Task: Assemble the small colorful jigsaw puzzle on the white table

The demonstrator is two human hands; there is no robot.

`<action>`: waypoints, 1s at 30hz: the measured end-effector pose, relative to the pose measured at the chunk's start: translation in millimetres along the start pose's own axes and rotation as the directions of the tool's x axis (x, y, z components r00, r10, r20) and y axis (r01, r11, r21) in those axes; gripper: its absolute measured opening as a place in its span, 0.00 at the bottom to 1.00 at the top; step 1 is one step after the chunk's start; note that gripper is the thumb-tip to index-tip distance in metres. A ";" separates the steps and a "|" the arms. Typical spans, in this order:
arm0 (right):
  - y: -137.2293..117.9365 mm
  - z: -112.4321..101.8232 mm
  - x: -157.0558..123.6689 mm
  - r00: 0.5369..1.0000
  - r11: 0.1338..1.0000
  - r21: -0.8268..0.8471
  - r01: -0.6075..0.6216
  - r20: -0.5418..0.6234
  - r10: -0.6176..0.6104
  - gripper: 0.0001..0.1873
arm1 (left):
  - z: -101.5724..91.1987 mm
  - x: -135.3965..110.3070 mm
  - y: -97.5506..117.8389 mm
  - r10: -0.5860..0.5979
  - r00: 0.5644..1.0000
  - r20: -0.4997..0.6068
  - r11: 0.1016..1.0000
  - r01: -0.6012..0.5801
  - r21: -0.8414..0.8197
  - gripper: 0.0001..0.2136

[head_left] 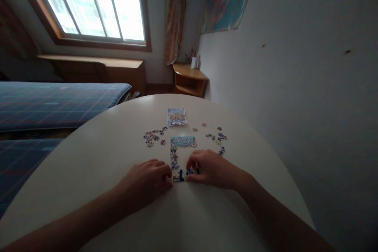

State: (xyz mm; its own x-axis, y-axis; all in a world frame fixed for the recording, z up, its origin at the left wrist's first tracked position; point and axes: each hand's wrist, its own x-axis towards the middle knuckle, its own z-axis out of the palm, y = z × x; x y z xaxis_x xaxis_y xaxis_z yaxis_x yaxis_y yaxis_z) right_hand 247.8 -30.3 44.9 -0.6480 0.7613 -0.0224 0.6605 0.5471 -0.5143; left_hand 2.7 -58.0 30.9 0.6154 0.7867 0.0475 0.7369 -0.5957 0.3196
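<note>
A partly joined jigsaw puzzle [183, 142] lies on the round white table [130, 126]. Its top strip is turquoise with lettering, a narrow column runs down the left side, and a short row of pieces [180, 175] forms the bottom. My left hand [150, 179] rests at the bottom left corner, fingers loosely curled, thumb and index finger apart with nothing seen between them. Over the right end of the bottom row, my right hand [208, 167] pinches a puzzle piece [189, 172] between thumb and fingers; the hand partly covers it.
Loose puzzle pieces lie in a left cluster [151, 138] and a right cluster [219, 138]. Behind the puzzle is a printed picture sheet [176, 117]. A plaid mattress [59, 104] stands left, a wall [295, 106] right, and a corner shelf [190, 71] beyond the table.
</note>
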 end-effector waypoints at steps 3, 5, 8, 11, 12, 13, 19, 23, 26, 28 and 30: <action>-0.2 -1.7 0.1 1.000 1.000 0.004 0.007 -0.003 -0.007 0.11 | 0.2 0.8 -4.3 0.121 0.993 0.003 0.993 -0.121 -0.003 0.07; -0.2 -2.7 0.0 1.000 1.000 0.002 0.009 -0.006 -0.009 0.11 | 1.4 1.3 -6.3 0.227 0.974 0.004 0.974 -0.227 0.013 0.10; 0.5 -2.3 -0.1 1.000 1.000 0.000 0.017 -0.010 -0.017 0.10 | 4.1 2.1 -7.5 0.337 0.941 0.008 0.937 -0.336 0.091 0.11; 0.6 -0.2 0.4 1.000 1.000 0.005 0.019 -0.006 -0.019 0.11 | 6.6 2.6 -7.0 0.367 0.930 -0.015 0.922 -0.362 0.140 0.11; 0.3 -0.2 0.6 1.000 1.000 0.010 0.018 -0.002 -0.018 0.11 | 7.2 2.7 -6.8 0.375 0.927 -0.026 0.919 -0.368 0.142 0.10; 0.3 -1.1 0.6 1.000 1.000 0.016 0.019 0.002 -0.019 0.11 | 7.6 2.9 -6.6 0.379 0.925 -0.035 0.918 -0.371 0.143 0.10; 23.1 -35.8 -9.0 0.980 0.995 0.016 -0.094 -0.176 0.096 0.09 | 10.8 5.3 -10.0 0.407 0.912 -0.056 0.908 -0.397 0.133 0.09; 66.0 -63.0 -25.4 0.828 0.915 -0.044 -0.402 -0.443 0.343 0.13 | 18.2 9.1 -12.9 0.424 0.902 -0.083 0.900 -0.410 0.150 0.06; 94.3 -69.5 -36.4 0.764 0.845 -0.061 -0.531 -0.465 0.447 0.11 | 21.6 12.6 -13.1 0.438 0.887 -0.148 0.894 -0.413 0.172 0.06; 105.0 -69.5 -40.7 0.755 0.820 -0.058 -0.569 -0.432 0.493 0.10 | 20.8 14.1 -12.4 0.455 0.867 -0.205 0.888 -0.423 0.179 0.07; 108.5 -68.6 -42.5 0.780 0.829 -0.058 -0.557 -0.379 0.497 0.10 | 18.3 14.2 -11.2 0.479 0.840 -0.254 0.877 -0.447 0.177 0.06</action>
State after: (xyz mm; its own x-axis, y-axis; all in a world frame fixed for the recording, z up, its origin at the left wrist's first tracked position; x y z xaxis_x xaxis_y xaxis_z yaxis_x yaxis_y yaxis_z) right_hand 373.0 20.7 48.8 -0.0332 0.9981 0.0518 0.9302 0.0498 -0.3636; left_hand 8.3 -43.1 10.7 0.7990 0.4163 0.4339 0.4204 -0.9027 0.0919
